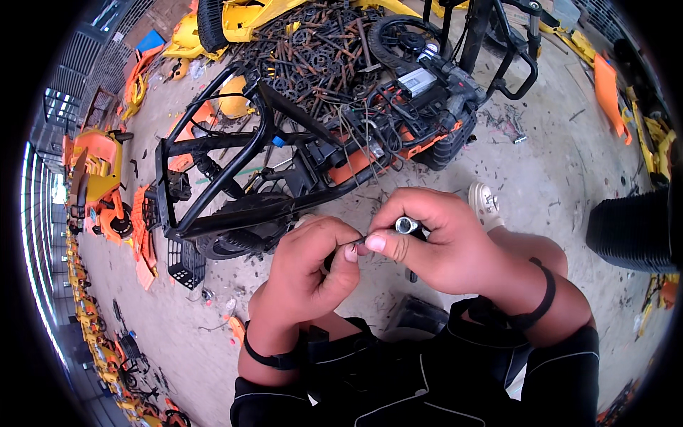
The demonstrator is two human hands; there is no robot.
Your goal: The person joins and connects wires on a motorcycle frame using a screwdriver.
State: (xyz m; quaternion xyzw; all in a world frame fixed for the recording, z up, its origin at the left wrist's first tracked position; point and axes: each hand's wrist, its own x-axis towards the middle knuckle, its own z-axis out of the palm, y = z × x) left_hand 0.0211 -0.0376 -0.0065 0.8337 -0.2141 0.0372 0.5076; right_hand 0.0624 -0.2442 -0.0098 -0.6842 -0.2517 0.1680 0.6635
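Observation:
My left hand (309, 267) is closed, with thumb and forefinger pinching a small dark piece (361, 243), too small to name. The fingertips of my right hand (448, 245) meet it from the other side. Held in the curl of that right hand is a socket wrench (406, 225), its round silver socket end facing up and its dark shaft partly hidden by the fingers. Just beyond both hands lies a stripped vehicle frame (267, 128) of black tubes, with wheels, orange panels, loose wires and a silver box (417, 82) on it.
A heap of rusty metal parts (313, 57) lies behind the frame. Yellow and orange body panels (610, 92) are strewn at both sides. A black ribbed stack (629, 231) stands at right, a black crate (185, 263) at left. My shoe (484, 203) rests near my right hand.

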